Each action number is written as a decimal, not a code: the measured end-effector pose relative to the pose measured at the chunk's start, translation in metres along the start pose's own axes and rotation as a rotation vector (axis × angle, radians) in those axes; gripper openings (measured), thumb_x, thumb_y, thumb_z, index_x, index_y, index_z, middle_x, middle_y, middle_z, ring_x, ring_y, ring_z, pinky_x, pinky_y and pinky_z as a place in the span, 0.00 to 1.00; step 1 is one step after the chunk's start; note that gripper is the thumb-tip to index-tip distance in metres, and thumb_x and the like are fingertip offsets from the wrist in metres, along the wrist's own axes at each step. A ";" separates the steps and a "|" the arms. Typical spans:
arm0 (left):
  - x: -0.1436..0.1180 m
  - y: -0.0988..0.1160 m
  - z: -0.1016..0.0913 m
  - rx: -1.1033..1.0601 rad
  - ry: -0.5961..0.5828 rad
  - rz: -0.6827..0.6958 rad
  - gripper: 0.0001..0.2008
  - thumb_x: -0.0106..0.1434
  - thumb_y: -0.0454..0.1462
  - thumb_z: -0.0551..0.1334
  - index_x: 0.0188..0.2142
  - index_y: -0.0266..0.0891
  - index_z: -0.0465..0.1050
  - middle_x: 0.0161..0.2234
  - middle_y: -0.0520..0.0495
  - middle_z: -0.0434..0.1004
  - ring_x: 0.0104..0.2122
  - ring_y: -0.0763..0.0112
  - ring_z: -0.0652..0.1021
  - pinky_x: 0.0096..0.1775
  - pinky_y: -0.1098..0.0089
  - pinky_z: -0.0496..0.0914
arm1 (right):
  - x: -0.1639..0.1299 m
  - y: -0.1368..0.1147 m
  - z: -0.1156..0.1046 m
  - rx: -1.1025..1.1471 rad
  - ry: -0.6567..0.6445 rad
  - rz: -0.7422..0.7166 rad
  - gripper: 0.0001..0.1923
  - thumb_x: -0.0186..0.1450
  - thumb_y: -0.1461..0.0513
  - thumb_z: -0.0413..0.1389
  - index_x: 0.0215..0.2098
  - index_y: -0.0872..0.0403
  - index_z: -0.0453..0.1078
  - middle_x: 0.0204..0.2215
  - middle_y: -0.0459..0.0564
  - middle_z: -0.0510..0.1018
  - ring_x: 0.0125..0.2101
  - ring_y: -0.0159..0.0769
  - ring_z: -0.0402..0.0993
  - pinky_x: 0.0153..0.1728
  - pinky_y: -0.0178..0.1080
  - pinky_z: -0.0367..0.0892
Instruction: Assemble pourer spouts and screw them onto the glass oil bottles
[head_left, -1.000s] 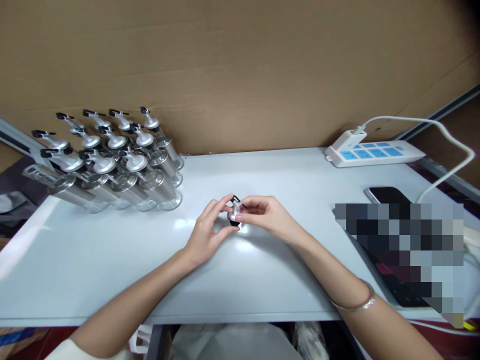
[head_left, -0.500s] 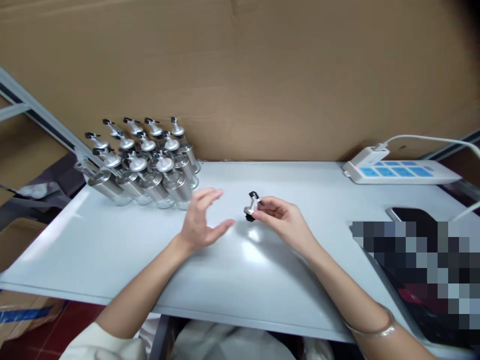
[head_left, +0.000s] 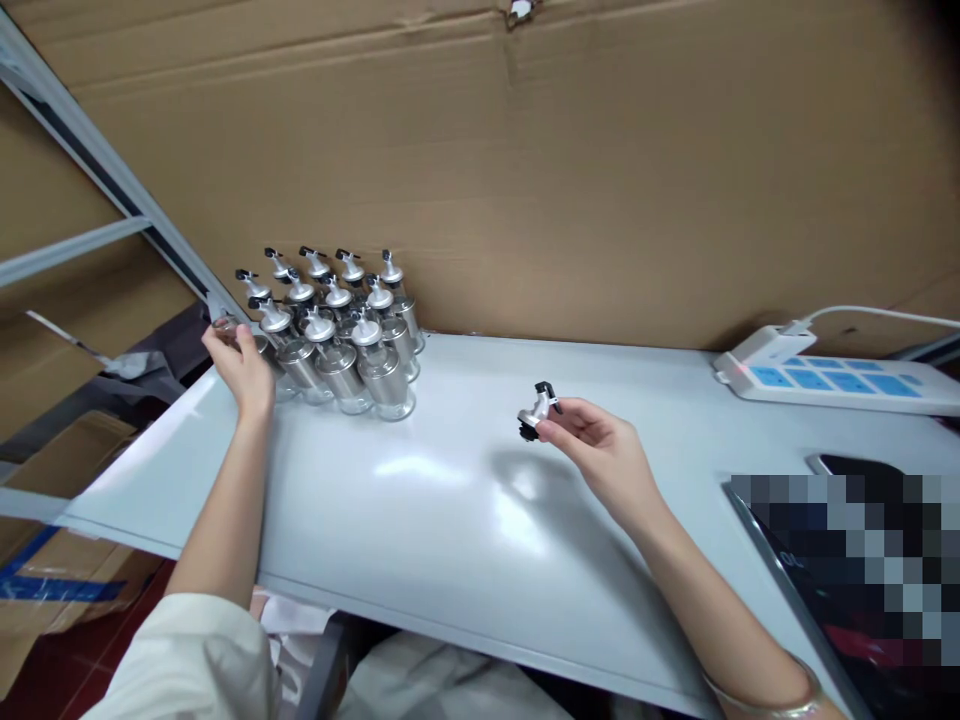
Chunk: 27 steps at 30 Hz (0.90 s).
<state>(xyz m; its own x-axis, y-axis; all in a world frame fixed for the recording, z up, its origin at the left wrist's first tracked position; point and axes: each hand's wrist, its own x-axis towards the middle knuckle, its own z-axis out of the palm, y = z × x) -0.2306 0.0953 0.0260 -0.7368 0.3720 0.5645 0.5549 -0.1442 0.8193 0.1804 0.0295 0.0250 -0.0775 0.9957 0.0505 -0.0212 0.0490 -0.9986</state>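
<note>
In my right hand (head_left: 611,460), pinched between thumb and fingers above the table, is a silver bottle pourer (head_left: 535,408) with a black flip cap and a black ribbed stopper at its base. My left hand (head_left: 246,372) reaches to the left end of a bottle group, its thumb and fingers closed round the neck of an uncapped glass bottle (head_left: 225,325). Most of that bottle is hidden by the hand. Beside it stand several glass bottles with metal sleeves (head_left: 385,378), upright in rows and fitted with similar silver pourers.
A white power strip (head_left: 840,382) with a plugged-in charger (head_left: 772,345) lies at the back right. A phone (head_left: 855,465) and a dark, partly blurred-out object (head_left: 795,580) rest on the right side. Cardboard (head_left: 562,200) stands behind the table (head_left: 442,530); a metal frame (head_left: 112,160) rises at left.
My left hand has moved left and away, from open beside the pourer to the uncapped bottle's neck. My right hand still holds the pourer. The view has shifted left.
</note>
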 end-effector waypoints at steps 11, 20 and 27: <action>-0.017 -0.007 -0.032 0.108 -0.112 0.081 0.06 0.67 0.35 0.57 0.39 0.38 0.58 0.31 0.56 0.68 0.36 0.73 0.72 0.47 0.69 0.64 | -0.001 -0.003 -0.003 0.004 0.097 -0.081 0.19 0.50 0.48 0.66 0.27 0.53 0.70 0.25 0.48 0.76 0.26 0.37 0.75 0.33 0.42 0.72; -0.092 0.023 -0.073 -0.007 -0.312 0.202 0.20 0.63 0.55 0.54 0.39 0.40 0.63 0.34 0.51 0.72 0.41 0.64 0.75 0.52 0.59 0.65 | -0.005 -0.004 0.000 0.048 0.104 -0.128 0.16 0.52 0.50 0.65 0.29 0.53 0.71 0.26 0.47 0.77 0.28 0.37 0.76 0.34 0.42 0.73; -0.184 0.088 -0.036 -0.393 -0.800 0.136 0.17 0.67 0.49 0.53 0.49 0.41 0.61 0.37 0.47 0.74 0.41 0.64 0.76 0.47 0.62 0.68 | -0.006 -0.003 0.000 0.060 0.136 -0.175 0.14 0.53 0.52 0.64 0.29 0.52 0.71 0.25 0.46 0.77 0.27 0.36 0.75 0.34 0.41 0.72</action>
<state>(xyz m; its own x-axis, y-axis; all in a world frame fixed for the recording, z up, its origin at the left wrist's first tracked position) -0.0603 -0.0192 -0.0021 -0.1041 0.8344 0.5412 0.3377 -0.4822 0.8084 0.1813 0.0238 0.0273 0.0672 0.9740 0.2163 -0.0824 0.2215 -0.9717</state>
